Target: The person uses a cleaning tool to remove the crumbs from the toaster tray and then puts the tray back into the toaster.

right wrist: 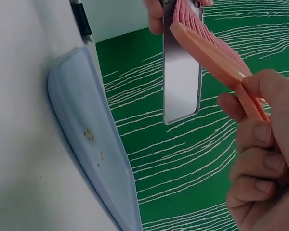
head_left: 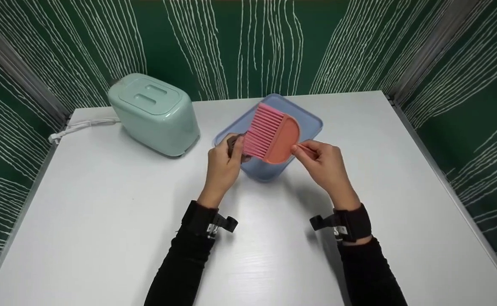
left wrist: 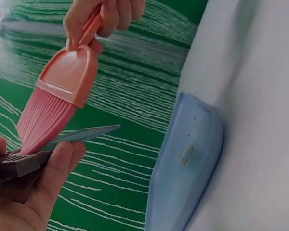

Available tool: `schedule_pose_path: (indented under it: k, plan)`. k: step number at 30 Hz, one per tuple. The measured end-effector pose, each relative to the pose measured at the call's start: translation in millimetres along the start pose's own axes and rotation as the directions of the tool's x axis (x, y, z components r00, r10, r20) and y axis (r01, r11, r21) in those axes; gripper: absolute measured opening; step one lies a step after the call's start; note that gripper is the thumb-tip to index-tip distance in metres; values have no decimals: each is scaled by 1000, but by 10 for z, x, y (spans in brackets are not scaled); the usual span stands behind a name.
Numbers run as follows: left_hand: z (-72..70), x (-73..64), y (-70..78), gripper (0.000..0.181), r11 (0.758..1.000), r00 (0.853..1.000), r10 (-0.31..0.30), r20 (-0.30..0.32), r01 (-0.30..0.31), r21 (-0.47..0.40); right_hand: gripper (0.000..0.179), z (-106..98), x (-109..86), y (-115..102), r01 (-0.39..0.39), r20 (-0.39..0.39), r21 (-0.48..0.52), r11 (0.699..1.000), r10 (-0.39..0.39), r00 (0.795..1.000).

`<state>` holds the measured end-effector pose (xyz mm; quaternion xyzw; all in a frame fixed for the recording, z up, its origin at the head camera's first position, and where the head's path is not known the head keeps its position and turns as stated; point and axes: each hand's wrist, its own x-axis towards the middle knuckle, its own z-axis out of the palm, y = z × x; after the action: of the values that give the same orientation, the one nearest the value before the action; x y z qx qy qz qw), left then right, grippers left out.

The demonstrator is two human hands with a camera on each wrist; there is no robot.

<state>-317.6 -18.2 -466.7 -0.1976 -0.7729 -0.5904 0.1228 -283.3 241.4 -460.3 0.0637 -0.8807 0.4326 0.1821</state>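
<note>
My right hand (head_left: 326, 165) grips the handle of an orange brush (head_left: 285, 141) with pink bristles. In the left wrist view the bristle tips touch the dark end of a flat metal crumb tray (right wrist: 182, 91). My left hand (head_left: 224, 168) holds that dark end between thumb and fingers, and its shiny plate sticks out. The head view hides most of the crumb tray behind the brush. Below both hands lies a blue tray (head_left: 310, 122) on the table. Brownish crumbs (left wrist: 185, 158) are scattered on its surface.
A mint-green toaster (head_left: 155, 117) with a lid stands at the back left of the white table (head_left: 104, 204). Its white cord (head_left: 85, 124) runs to the left edge. Green panels (head_left: 265, 46) with white lines close off the back and sides.
</note>
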Motion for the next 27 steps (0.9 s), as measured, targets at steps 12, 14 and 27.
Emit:
schedule_pose_path:
  k: [12, 14, 27]
  plan:
    - [-6, -3, 8, 32, 1000, 1000, 4, -15, -4, -1, 34, -62, 1, 189, -46, -120, -237, 970, 18, 993]
    - [-1, -3, 16, 32, 1000, 1000, 1, -9, -1, -7, 36, -77, -1, 213, -55, -138, -254, 966, 20, 990]
    - [4, -9, 21, 31, 999, 1000, 15, 2, -15, -34, 35, -165, -21, 280, -150, -227, -322, 935, 77, 971]
